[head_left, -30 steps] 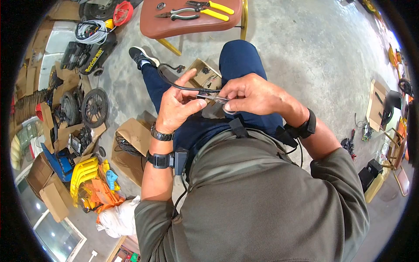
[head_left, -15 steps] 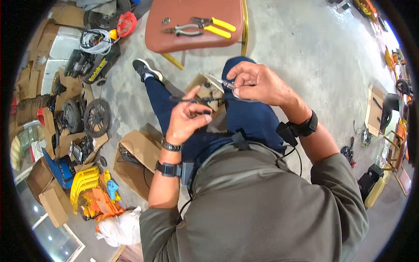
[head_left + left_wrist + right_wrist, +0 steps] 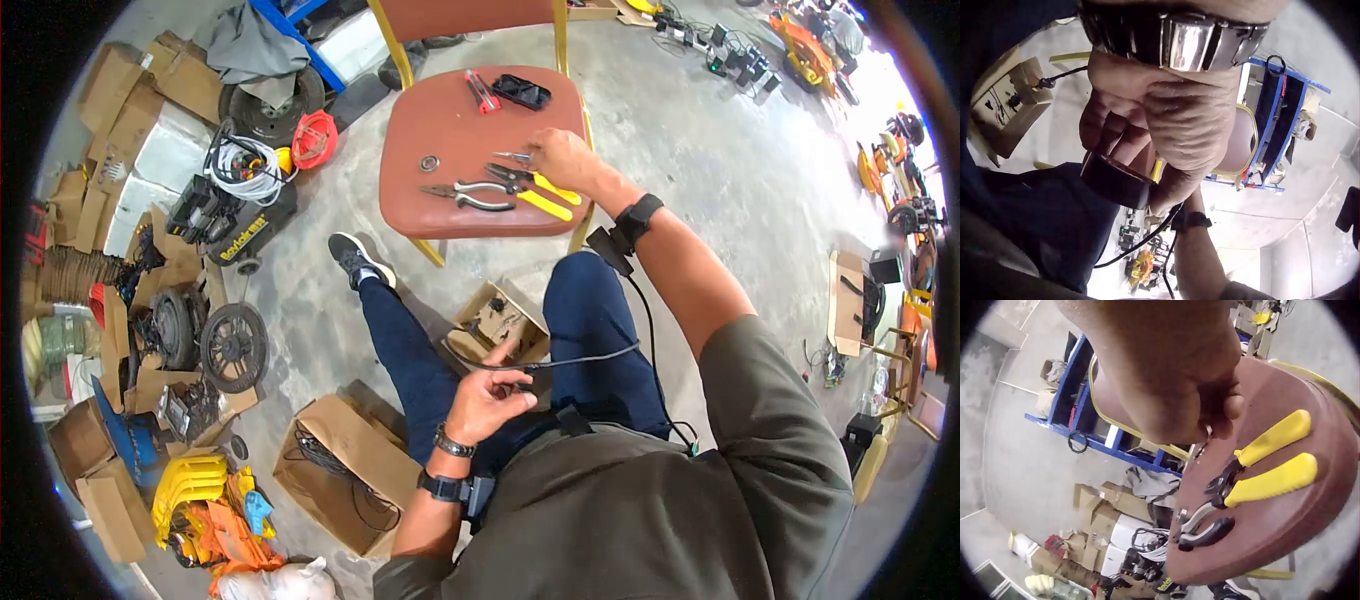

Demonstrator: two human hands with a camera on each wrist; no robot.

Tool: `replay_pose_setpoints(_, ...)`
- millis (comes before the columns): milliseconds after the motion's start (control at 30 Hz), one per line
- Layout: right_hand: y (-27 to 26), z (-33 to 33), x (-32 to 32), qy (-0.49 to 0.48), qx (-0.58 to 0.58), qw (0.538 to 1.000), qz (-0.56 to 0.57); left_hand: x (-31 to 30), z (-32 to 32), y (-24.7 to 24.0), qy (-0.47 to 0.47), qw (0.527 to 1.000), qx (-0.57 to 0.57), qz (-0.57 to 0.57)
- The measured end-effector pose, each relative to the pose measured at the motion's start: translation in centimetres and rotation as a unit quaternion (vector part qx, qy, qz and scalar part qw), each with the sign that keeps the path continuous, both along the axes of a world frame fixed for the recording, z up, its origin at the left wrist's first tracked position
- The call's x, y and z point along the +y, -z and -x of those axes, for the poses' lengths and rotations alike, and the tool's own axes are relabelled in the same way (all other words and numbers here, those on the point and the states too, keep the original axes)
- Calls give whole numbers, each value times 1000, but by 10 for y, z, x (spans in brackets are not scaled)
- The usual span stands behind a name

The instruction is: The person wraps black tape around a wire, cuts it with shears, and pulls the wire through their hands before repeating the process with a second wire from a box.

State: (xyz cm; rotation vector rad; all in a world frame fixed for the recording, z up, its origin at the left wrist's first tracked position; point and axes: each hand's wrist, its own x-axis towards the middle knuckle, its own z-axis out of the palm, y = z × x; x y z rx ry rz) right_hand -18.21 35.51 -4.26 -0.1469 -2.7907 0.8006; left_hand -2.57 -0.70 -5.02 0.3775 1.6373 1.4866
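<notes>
My left hand [image 3: 487, 402], over my lap, grips a roll of black tape [image 3: 1116, 182] between thumb and fingers. A black cable [image 3: 590, 357] runs across that hand, its right end reaching over my thigh. My right hand [image 3: 563, 162] is stretched out to the brown chair seat [image 3: 415, 125]. It pinches small silver scissors [image 3: 514, 156], blades pointing left, low over the seat; their handles are mostly hidden by the fingers. Close beside it lie wire strippers [image 3: 545, 192] with yellow handles and needle-nose pliers [image 3: 480, 192] with grey-black handles.
A metal ring [image 3: 429, 163], a red cutter [image 3: 482, 90] and a black phone-like object [image 3: 522, 91] lie on the seat. An open small carton [image 3: 535, 345] with small parts stands between my legs. A larger carton [image 3: 335, 430] holding cables stands left.
My right hand has left the cable and moved forward with the scissors to the chair seat. The left hand keeps hold of the cable near my lap. The view has tilted toward the chair.
</notes>
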Motion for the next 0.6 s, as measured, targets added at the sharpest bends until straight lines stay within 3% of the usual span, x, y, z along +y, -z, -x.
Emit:
replay_pose_setpoints(67,12,12,-1,21,65,996,-51,0,2,-7,5,1000,1,4)
replay_pose_setpoints(100,-9,5,-14,34,24,999,-35,-4,3,-1,16,1000,14,11)
replay_pose_setpoints(200,-39,-36,-44,-112,-89,985,99,-7,6,8,13,1000,20,7)
replay_pose_setpoints(267,-17,-78,-60,-313,-69,932,171,-6,11,12,11,1000,23,5)
replay_pose_setpoints(333,-37,-122,-79,-340,-272,862,259,-8,11,18,19,999,33,11)
replay_pose_setpoints(400,-16,-169,-91,-304,-333,781,432,-9,10,22,8,999,53,5)
replay_pose_setpoints(467,-30,-193,-96,-266,-379,785,412,-7,9,16,24,999,32,22)
replay_pose_setpoints(500,-34,-202,-98,-214,-384,807,394,-8,8,14,43,998,22,36)
replay_pose_setpoints(600,-14,-218,-93,-187,-212,868,408,-9,4,-1,115,992,-3,60)
